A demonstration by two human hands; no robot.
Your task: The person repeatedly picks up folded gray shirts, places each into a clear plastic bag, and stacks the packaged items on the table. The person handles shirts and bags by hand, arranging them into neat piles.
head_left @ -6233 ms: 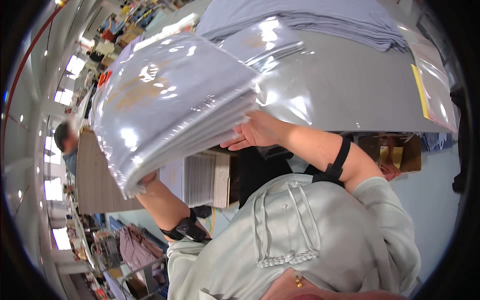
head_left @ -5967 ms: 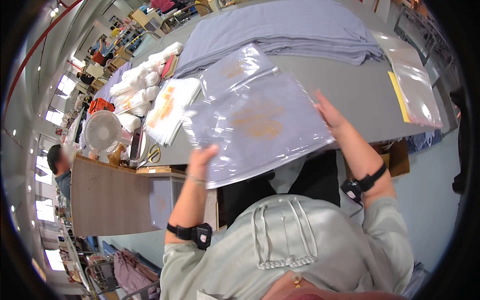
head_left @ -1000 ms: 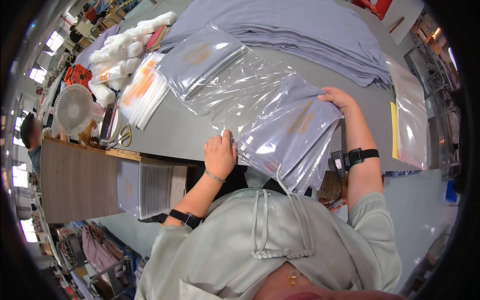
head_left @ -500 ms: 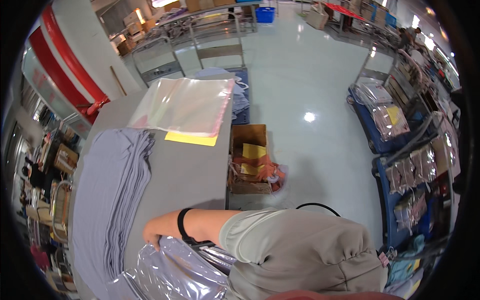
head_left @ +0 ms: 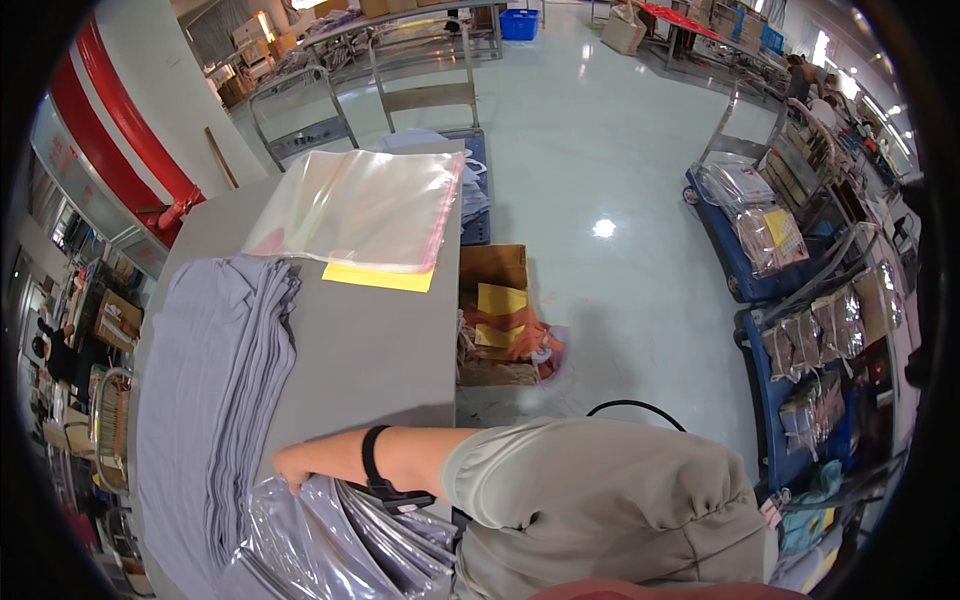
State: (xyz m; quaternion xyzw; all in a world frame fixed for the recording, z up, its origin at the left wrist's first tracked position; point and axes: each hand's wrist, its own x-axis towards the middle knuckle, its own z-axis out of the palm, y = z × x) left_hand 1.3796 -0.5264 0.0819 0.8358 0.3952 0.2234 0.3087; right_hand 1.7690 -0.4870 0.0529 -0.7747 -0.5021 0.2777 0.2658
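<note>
My right hand [head_left: 292, 466] reaches across the grey table [head_left: 370, 360], its fingers closed on the upper edge of a clear plastic bag [head_left: 300, 525] with grey-lavender fabric inside. Several similar shiny bags lie fanned out beneath my forearm, partly covered by it. A black band with a small device circles that wrist. Just left of the hand is a long stack of folded grey-lavender garments [head_left: 215, 370]. Out of the picture is my left hand. Farther up the table lie flat clear plastic bags [head_left: 360, 205] over a yellow sheet [head_left: 378, 277].
Beside the table's right edge stands an open cardboard box [head_left: 495, 372] with a yellow paper and orange material. Behind it is a blue cart [head_left: 474, 225] carrying garments. To the right, blue trolleys [head_left: 770, 285] hold bagged goods. A black cable [head_left: 640, 404] curves across the floor.
My right hand has shifted slightly left and up, drawing the bag's edge along. The bags under the forearm look more spread out. The whole view has shifted a little.
</note>
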